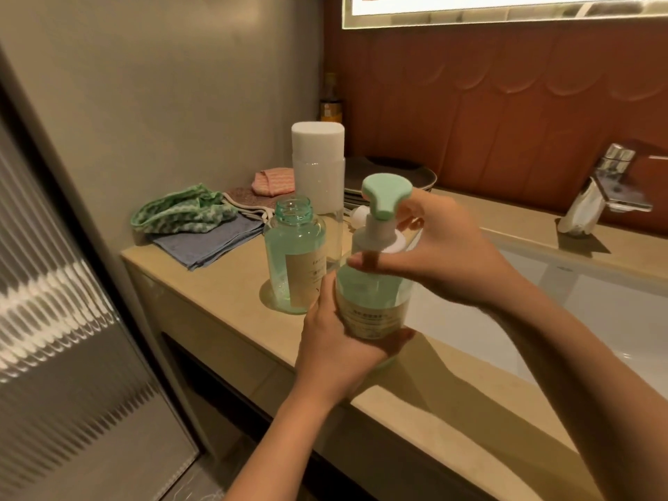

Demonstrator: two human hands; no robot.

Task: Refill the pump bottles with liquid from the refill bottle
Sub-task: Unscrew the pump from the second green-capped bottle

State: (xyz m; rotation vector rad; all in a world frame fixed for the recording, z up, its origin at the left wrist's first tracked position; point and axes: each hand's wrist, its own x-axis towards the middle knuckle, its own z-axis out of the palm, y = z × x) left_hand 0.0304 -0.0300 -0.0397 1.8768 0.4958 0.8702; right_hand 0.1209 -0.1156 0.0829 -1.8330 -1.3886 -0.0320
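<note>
gripping pump bottle (372, 305), fingers (365, 263) at collar

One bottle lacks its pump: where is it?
Head view, left of centre: the open bottle stands on the counter, before the white-capped bottle, beside the left hand.

A beige countertop (224, 283) with inset white sink basin (614, 312) and chrome faucet (614, 182) meets a rust-brown scalloped tile wall (506, 113) under a lit mirror (506, 9), with a ribbed glass panel (54, 301) at left.
</note>
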